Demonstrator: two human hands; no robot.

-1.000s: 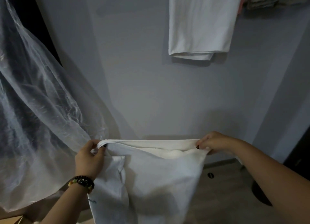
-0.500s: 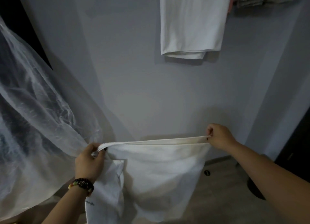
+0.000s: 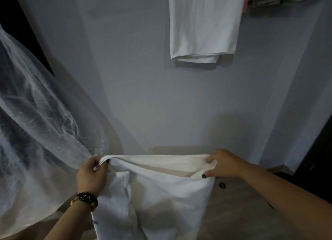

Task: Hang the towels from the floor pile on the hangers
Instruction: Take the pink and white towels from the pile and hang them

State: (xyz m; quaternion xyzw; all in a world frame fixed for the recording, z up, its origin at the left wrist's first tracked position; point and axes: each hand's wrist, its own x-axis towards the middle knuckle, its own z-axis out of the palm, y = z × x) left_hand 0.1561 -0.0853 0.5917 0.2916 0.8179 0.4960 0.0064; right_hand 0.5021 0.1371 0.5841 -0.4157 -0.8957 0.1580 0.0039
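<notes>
White terry, the towel (image 3: 161, 195) hung in front of the person, its top edge pinched at one end by the left hand (image 3: 91, 175) and at the other by the right hand (image 3: 222, 164), fingers curled on cloth, likely stretched flat for folding over a hanger.

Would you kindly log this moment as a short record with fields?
held item: white towel, stretched along its top edge, rest hanging down
left hand: grips towel's left corner
right hand: pinches towel's right corner
already hung: folded white towel by the wall, above
left side: sheer plastic sheet
</notes>
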